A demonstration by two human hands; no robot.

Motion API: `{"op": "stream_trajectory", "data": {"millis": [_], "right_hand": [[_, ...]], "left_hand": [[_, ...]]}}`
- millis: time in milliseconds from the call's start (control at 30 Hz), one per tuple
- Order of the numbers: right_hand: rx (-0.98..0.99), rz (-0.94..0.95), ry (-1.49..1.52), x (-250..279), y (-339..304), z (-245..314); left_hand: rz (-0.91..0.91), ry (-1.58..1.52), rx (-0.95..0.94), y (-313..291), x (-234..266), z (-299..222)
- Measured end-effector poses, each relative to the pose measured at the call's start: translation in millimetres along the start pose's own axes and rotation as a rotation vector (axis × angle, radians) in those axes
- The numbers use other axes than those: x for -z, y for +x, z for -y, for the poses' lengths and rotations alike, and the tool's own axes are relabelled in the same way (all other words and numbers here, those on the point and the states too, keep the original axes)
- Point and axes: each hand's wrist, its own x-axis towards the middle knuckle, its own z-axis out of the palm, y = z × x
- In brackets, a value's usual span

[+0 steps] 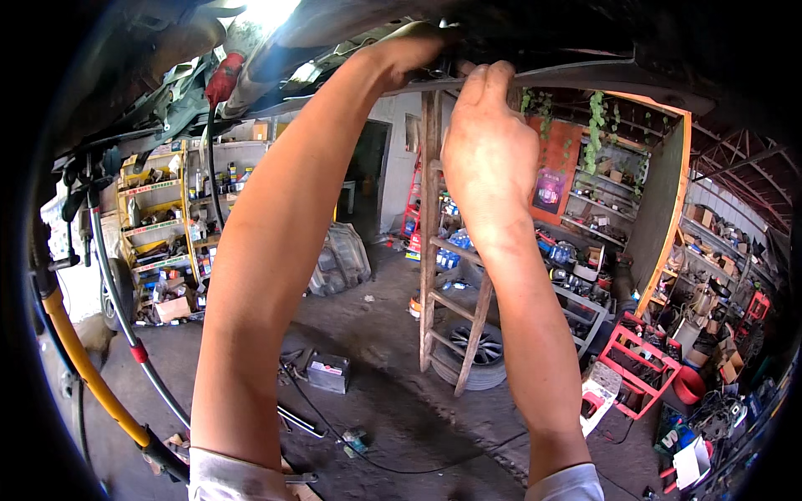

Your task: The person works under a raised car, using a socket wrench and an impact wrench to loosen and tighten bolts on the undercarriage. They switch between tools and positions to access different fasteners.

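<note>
Both my arms reach up to the underside of a vehicle, by the thin edge of a dark panel (576, 72). My left hand (414, 48) goes in above that edge, and its fingers are lost in shadow. Just right of it, my right hand (493, 117) is raised with its back toward me and its fingers curled closed at the panel edge. A small part shows by its fingertips, too dark to name. Up on the left, a red grip (224, 79) with a black cable hangs from the underside near a bright light.
A wooden ladder (427, 250) stands ahead, with a wheel (480, 355) behind it. On the floor lie a battery (327, 372) and a cable. A yellow-and-black curved bar (83, 355) rises at left. A red cart (639, 367) and loaded shelves (154, 225) stand around.
</note>
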Motion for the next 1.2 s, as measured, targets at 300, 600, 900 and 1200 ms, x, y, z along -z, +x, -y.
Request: {"op": "stream_trajectory", "data": {"millis": [300, 600, 900, 1200], "right_hand": [[-0.024, -0.032, 0.008, -9.2, -1.0, -5.8], [-0.035, -0.016, 0.089, -8.3, -1.0, -3.9], [0.016, -0.150, 0.119, -25.0, 2.7, -10.9], [0.133, -0.235, 0.142, -44.5, 4.6, -28.1]], "left_hand": [[0.112, -0.046, 0.031, 7.0, -9.1, 2.1], [-0.149, 0.129, -0.058, 30.9, -25.0, 11.6], [-0.070, -0.007, -0.019, 30.7, -19.8, 9.6], [-0.149, -0.124, -0.092, 38.8, -25.0, 14.3]]}}
